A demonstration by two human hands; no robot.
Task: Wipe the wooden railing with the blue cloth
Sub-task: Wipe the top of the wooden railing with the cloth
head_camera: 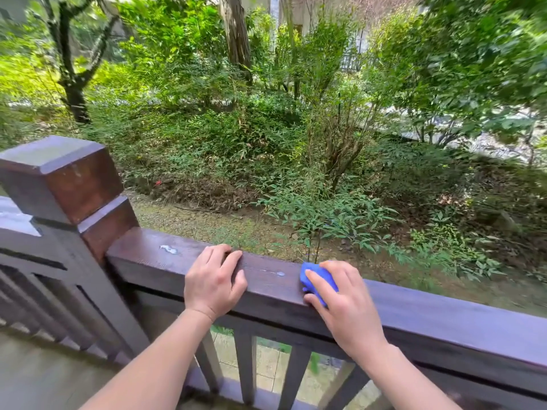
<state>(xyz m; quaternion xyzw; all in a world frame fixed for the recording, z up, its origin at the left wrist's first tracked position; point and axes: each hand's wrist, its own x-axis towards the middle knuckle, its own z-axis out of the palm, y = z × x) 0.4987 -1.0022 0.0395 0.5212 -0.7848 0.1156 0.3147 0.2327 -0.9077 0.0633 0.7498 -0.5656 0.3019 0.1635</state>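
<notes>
A dark brown wooden railing (444, 309) runs from a square corner post (68, 184) at the left down to the lower right. My right hand (346, 306) presses a bunched blue cloth (316, 276) onto the top of the rail, fingers wrapped over it. My left hand (214, 281) rests flat on the rail to the left of the cloth, fingers curled over the far edge, holding nothing else. Pale smears (168, 249) and small wet spots (279, 273) lie on the rail top by my left hand.
Vertical balusters (245, 368) stand under the rail. A second rail section (17, 232) leads off left of the post. Beyond the railing the ground drops to a dirt strip, shrubs and trees. A wooden deck floor (44, 374) lies at the lower left.
</notes>
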